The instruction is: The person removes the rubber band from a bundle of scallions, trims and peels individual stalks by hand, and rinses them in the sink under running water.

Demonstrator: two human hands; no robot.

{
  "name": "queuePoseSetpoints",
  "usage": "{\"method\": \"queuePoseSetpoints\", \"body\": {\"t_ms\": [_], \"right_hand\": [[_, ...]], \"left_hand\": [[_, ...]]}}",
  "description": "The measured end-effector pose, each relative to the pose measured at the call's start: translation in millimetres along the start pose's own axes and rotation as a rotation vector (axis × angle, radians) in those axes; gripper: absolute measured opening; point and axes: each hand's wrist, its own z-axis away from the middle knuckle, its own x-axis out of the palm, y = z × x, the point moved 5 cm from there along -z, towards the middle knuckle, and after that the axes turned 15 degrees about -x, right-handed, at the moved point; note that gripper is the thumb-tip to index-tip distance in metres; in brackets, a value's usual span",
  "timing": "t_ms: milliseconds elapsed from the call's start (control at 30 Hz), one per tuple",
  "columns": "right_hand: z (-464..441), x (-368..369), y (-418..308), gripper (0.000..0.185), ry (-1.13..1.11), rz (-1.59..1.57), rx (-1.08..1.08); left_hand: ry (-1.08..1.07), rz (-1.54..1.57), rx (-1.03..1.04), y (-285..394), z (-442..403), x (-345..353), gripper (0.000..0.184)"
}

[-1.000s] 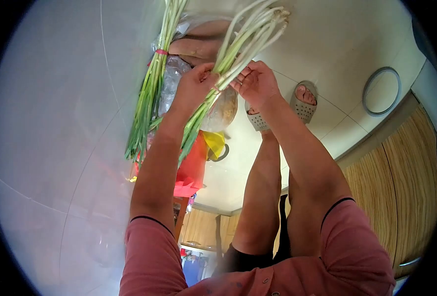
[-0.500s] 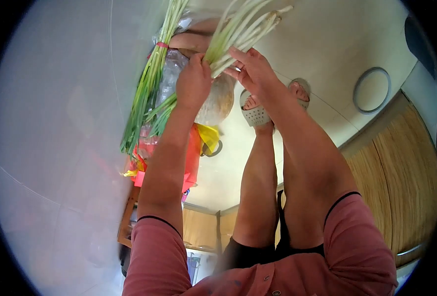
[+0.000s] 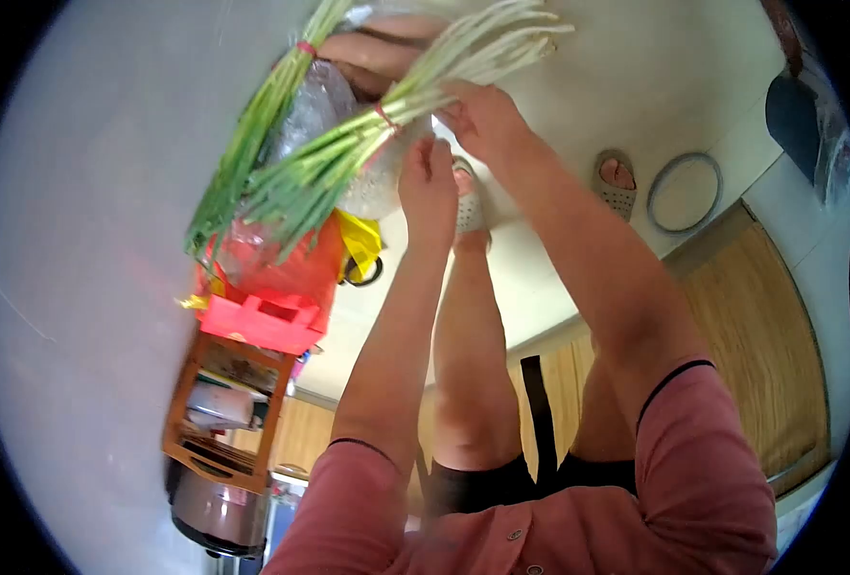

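A bunch of scallions (image 3: pixel 348 144) bound with a red band lies slanted, its white root ends up and to the right, its green tops down and to the left. My right hand (image 3: pixel 487 120) is at the white stalks, fingers bent against their lower edge; its fingertips are partly hidden. Just below the bunch is my left hand (image 3: pixel 429 184), apart from the stalks, with loosely bent fingers and nothing visible in them. A second red-banded scallion bunch (image 3: pixel 269 120) lies to the left, beside clear plastic wrapping (image 3: pixel 319 110).
Long brownish roots or tubers (image 3: pixel 367 56) lie behind the bunches. A red bag (image 3: pixel 286 287) and a yellow piece (image 3: pixel 358 240) are below. A wooden rack (image 3: pixel 180 402) and a cooker (image 3: pixel 219 508) stand lower left. A grey ring (image 3: pixel 655 201) lies on the floor.
The scallion bunch has swung lower left, now showing its red band and green tops. My left hand has come off the stalks and moved right and down. The view has shifted; my feet are farther apart.
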Motion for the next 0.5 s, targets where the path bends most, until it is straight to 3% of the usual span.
{"method": "queuePoseSetpoints", "body": {"t_ms": [100, 167, 267, 300, 467, 500], "right_hand": [[-18, -26, 11, 0.024, -0.344, 0.336, -0.249], [-32, -33, 18, 0.027, -0.452, 0.497, -0.328], [2, -9, 5, 0.029, -0.101, -0.006, 0.047], [0, -3, 3, 0.029, -0.129, -0.006, 0.072], [4, 5, -13, 0.026, -0.321, 0.230, 0.183], [16, 7, -27, 0.025, -0.418, 0.498, 0.336]], "left_hand": [[-0.017, 0.665, -0.303, -6, 6, 8, 0.038], [-0.090, 0.872, -0.197, -4, -8, 5, 0.050], [-0.254, 1.075, -0.087, 2, -35, 12, 0.050], [-0.273, 1.190, -0.126, 2, -48, 16, 0.044], [-0.192, 1.254, 0.043, 27, -83, 15, 0.029], [-0.200, 1.243, 0.085, 35, -80, 11, 0.029]]}}
